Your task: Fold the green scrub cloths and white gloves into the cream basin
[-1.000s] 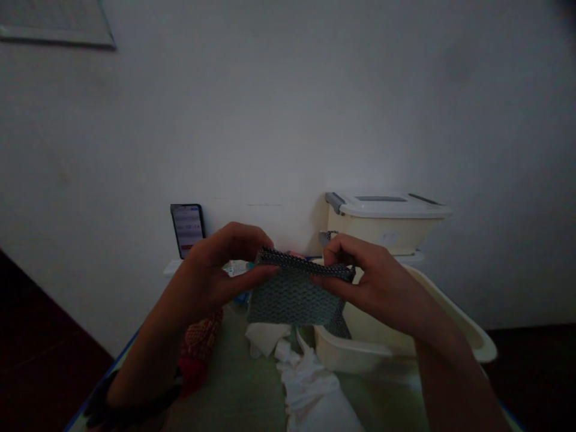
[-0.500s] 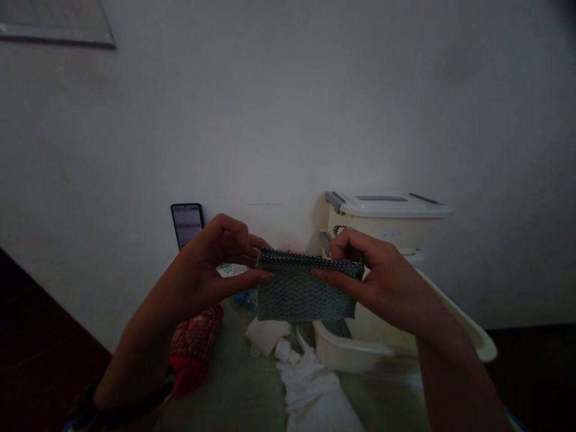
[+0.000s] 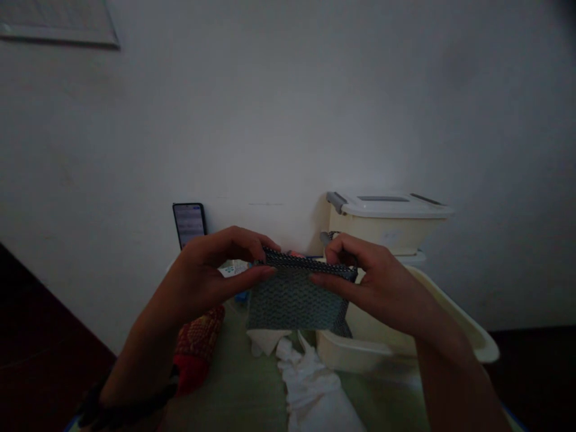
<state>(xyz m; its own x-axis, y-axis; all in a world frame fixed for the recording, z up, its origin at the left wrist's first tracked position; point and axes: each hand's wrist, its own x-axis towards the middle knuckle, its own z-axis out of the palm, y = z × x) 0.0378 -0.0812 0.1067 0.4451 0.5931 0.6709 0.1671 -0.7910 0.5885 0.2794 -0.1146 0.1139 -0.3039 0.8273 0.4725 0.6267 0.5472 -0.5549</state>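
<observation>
A grey-blue patterned cloth (image 3: 294, 297) hangs folded in the air in front of me, held by its top edge. My left hand (image 3: 211, 273) pinches the cloth's left top corner between thumb and fingers. My right hand (image 3: 375, 282) pinches the right top corner the same way. Both hands are closed on the cloth, well above the green table surface (image 3: 243, 390).
A cream plastic tub (image 3: 450, 324) lies to the right under my right arm, with a lidded cream box (image 3: 387, 219) behind it. White cloths (image 3: 310, 387) lie below the held cloth, a red knitted item (image 3: 198, 348) to the left. A phone (image 3: 189, 223) leans on the wall.
The hands stay on the cloth's top corners; the cloth has dropped slightly and hangs a little longer than half a second ago.
</observation>
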